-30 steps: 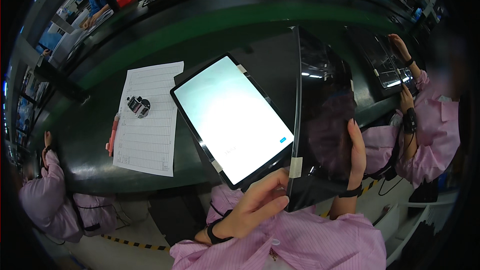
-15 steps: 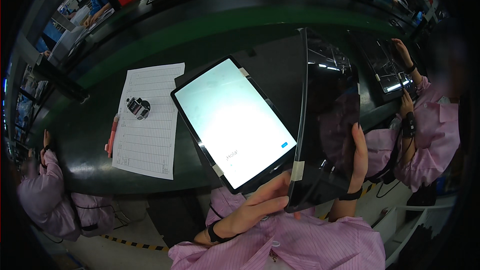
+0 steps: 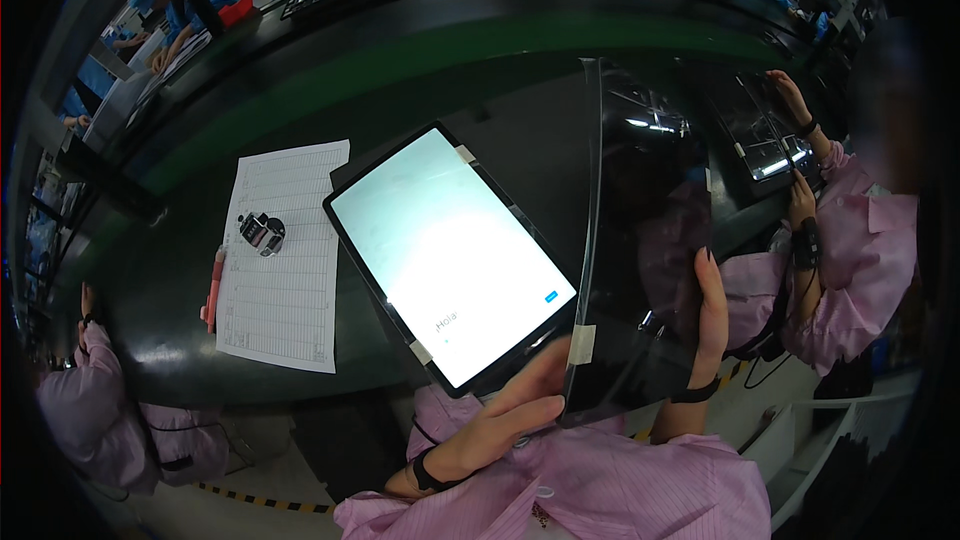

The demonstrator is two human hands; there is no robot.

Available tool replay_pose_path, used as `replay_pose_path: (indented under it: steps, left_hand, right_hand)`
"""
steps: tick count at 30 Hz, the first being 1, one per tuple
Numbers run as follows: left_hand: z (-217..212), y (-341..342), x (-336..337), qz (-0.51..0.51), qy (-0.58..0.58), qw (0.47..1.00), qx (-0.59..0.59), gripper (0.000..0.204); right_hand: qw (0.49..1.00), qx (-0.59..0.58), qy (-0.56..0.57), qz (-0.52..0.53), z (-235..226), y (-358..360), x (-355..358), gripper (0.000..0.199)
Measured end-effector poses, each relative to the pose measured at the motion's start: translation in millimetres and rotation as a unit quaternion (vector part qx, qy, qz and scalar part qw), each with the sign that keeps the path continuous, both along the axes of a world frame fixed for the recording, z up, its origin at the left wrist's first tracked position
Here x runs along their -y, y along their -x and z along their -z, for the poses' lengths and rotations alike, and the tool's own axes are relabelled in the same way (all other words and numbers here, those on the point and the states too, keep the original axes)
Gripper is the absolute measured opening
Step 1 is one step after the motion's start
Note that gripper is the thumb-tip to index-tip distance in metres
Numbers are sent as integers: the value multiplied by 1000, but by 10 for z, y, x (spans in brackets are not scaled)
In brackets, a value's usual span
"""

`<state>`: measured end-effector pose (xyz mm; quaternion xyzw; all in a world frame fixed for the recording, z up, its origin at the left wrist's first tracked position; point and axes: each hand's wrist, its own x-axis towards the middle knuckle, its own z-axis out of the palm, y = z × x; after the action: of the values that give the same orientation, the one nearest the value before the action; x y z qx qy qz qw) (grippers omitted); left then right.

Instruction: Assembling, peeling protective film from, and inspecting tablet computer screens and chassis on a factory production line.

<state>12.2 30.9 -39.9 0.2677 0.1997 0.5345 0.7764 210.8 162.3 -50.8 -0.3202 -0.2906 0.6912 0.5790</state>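
Observation:
Between my two hands a dark glossy tablet [image 3: 640, 240] is held up at a tilt, its screen black and full of reflections. My left hand [image 3: 525, 385] grips its lower left corner, beside a beige tape tab [image 3: 581, 345]; the fingers go partly behind it. Around the right edge of the same tablet is my right hand [image 3: 711, 315], thumb along the side and the other fingers hidden behind. Just left of it lies a second tablet [image 3: 450, 250] with a lit, pale screen and beige tape tabs on its edges, on a dark mat on the bench.
A printed table sheet [image 3: 285, 310] lies left of the lit tablet, with a small black-and-silver object [image 3: 262, 233] on it and a red pen [image 3: 214, 290] alongside. A co-worker's hands [image 3: 800, 195] hold another dark tablet [image 3: 765, 130] at right. Other people sit left and beyond the bench.
The view has shifted slightly, so the sheet and lit tablet appear a little further left and lower. Both hands keep their hold on the dark tablet.

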Motion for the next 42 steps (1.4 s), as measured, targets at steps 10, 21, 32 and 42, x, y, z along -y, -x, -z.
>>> replay_pose_path:
  steps: [10,21,32,42]
  left_hand:
    - [160,-72,-23,116,30,990,68,66]
    - [207,-92,-80,100,23,989,107,61]
    - [-147,177,-104,-50,-37,985,-163,71]
    - [-302,634,179,-166,-70,867,-465,47]
  right_hand:
    - [1000,27,7,1,9,-90,14,37]
    - [999,22,-15,-30,-33,-80,-87,42]
    - [960,258,-105,-43,-173,-417,-617,39]
    - [894,395,-135,-161,-159,-474,-1438,31]
